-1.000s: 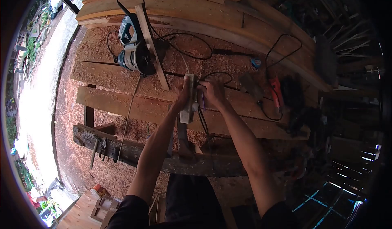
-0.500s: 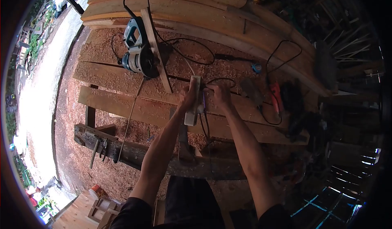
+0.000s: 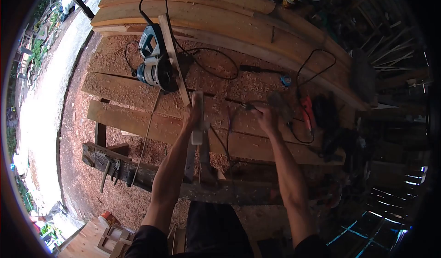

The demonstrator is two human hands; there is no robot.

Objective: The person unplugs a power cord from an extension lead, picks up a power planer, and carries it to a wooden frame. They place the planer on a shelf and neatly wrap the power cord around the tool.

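My left hand grips a white power strip, held upright over the sawdust-covered planks. My right hand is off to the right of the strip and holds the plug end of a black cord, now clear of the strip. The cord hangs in a loop between my two hands. Motion blur softens both hands.
A blue electric planer sits at the upper left beside a thin wooden batten. A red power tool and dark tools lie at the right. Long boards are stacked at the far side. A hammer rests on the front beam.
My hands were together at the power strip. They have now moved apart: the right hand went right with the plug, the left drew the strip leftward.
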